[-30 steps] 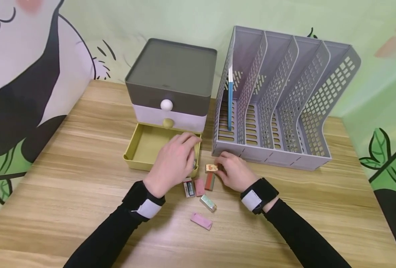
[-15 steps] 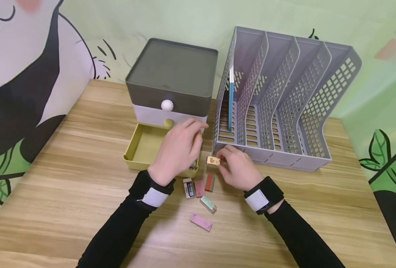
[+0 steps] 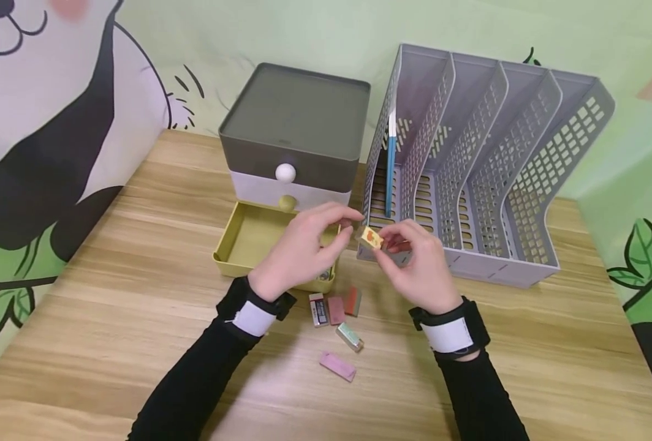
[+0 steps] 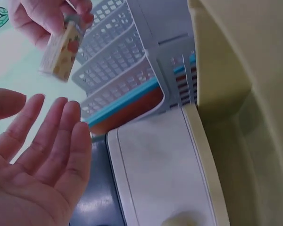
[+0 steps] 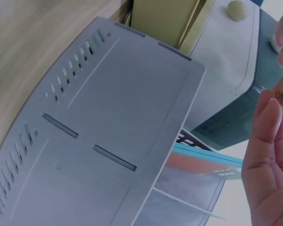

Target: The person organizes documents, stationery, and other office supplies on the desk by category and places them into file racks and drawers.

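Observation:
My right hand (image 3: 421,266) pinches a small block-shaped eraser (image 3: 371,237), yellow with an orange pattern, between thumb and fingers above the table. My left hand (image 3: 304,248) hovers over the right side of the pulled-out yellow drawer (image 3: 229,267), its fingertips close to the eraser's left end. In the left wrist view, a gap shows between the spread left fingers (image 4: 47,136) and the eraser (image 4: 63,54). Below the hands lie a black-and-white eraser (image 3: 318,310), a pink one (image 3: 336,310), a red-and-green one (image 3: 352,301), a pale green one (image 3: 350,337) and a purple one (image 3: 337,365).
Behind the drawer rises its cabinet, with a dark grey top (image 3: 298,113) and a white middle drawer (image 3: 257,187). To the right stands a grey slotted file rack (image 3: 502,269); a thin blue item (image 3: 390,174) is upright in its leftmost slot. A printed panda backdrop (image 3: 56,110) hangs behind.
The right hand has lifted the yellow eraser off the table and brought it up, tilted, toward the left hand. The left hand has risen from the drawer and shifted right. The view has shifted slightly.

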Action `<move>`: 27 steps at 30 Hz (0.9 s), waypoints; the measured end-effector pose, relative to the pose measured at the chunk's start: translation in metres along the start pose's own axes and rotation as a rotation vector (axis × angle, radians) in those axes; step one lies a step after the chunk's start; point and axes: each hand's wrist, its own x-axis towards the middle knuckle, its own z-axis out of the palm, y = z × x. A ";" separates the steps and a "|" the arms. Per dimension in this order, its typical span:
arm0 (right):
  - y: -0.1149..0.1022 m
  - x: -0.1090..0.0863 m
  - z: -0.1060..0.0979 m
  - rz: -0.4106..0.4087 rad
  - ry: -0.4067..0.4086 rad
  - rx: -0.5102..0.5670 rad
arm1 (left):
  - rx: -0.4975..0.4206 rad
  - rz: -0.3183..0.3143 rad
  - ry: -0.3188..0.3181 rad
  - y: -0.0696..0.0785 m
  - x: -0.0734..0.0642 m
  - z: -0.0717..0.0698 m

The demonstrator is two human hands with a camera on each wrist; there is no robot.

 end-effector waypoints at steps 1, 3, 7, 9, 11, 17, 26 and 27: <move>0.000 0.000 -0.001 0.000 0.008 0.015 | -0.023 0.009 -0.008 0.000 0.000 0.001; 0.001 0.000 -0.001 0.000 0.015 0.055 | -0.067 0.023 -0.019 0.001 0.000 0.003; 0.002 -0.001 -0.002 0.026 0.024 0.152 | -0.134 0.037 -0.018 0.001 0.001 0.005; 0.002 -0.001 -0.002 0.045 0.023 0.197 | -0.149 0.039 -0.009 0.001 0.001 0.006; 0.001 -0.001 -0.001 0.062 0.024 0.236 | -0.152 0.041 -0.008 0.000 0.001 0.006; -0.002 -0.001 0.004 0.087 0.028 0.393 | -0.173 0.024 -0.015 -0.003 0.001 0.004; -0.006 -0.001 0.009 0.124 0.046 0.533 | -0.240 0.003 -0.032 -0.002 0.002 0.002; -0.006 -0.001 0.010 0.126 0.049 0.542 | -0.241 0.002 -0.031 -0.002 0.002 0.002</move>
